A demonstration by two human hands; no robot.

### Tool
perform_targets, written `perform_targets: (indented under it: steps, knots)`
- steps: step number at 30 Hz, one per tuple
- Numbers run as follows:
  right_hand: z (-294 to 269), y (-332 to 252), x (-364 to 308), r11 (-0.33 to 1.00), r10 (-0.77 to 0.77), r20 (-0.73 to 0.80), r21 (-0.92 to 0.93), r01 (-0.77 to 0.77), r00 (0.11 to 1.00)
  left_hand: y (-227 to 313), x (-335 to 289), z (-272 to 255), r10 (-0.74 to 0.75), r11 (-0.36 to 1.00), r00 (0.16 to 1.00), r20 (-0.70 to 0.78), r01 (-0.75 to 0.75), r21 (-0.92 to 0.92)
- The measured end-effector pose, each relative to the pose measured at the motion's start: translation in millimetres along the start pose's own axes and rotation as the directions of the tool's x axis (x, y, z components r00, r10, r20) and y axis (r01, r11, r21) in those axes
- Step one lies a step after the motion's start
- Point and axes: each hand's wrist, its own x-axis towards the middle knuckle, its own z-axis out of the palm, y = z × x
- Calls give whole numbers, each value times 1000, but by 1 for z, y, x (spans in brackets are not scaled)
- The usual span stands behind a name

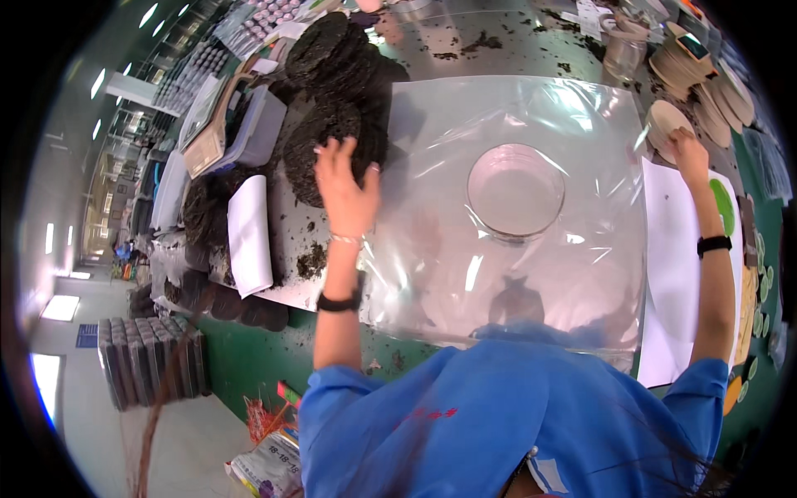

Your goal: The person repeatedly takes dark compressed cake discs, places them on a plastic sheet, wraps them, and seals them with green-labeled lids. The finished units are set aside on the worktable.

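My left hand (345, 189) lies on a stack of dark, rough round cakes (320, 137) that look like dried seaweed. Its fingers are spread and curve over the near side of the stack. At the right, my right hand (689, 153) pinches the edge of a beige round disc (666, 121) at the front of several stacked ones. Between my hands, a large clear plastic sheet (423, 274) covers the table. A shallow clear round ring or dish (516, 189) stands on it; whether it has a bottom I cannot tell.
Another dark stack (325, 51) stands behind. A lilac plastic box (264, 124) and a curled white sheet (250, 235) are at the left. White paper (677, 274) lies at the right. A clear jar (624, 55) and beige disc stacks (682, 60) stand at the far right. Dark crumbs dot the metal table.
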Motion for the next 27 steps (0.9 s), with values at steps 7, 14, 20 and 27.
perform_targets:
  steps: [7, 14, 20, 27]
  knots:
    - [-95, -173, -10, 936, -131, -409, 250, 249, 903, -109, 27, 0, -329, 920, 932, 155, 279, 275]
    - [-87, -321, -79, 609, -606, -91, 586, 534, 790, -113, 40, -12, -414, 818, 874, 256, 234, 525]
    - [-104, -328, -79, 478, -164, -38, 871, 113, 986, 40, 46, -24, 165, 986, 971, -171, -157, 60]
    - [-121, -322, -35, 120, 163, 115, 983, -135, 980, 154, -13, 22, 398, 887, 917, 38, -374, -270]
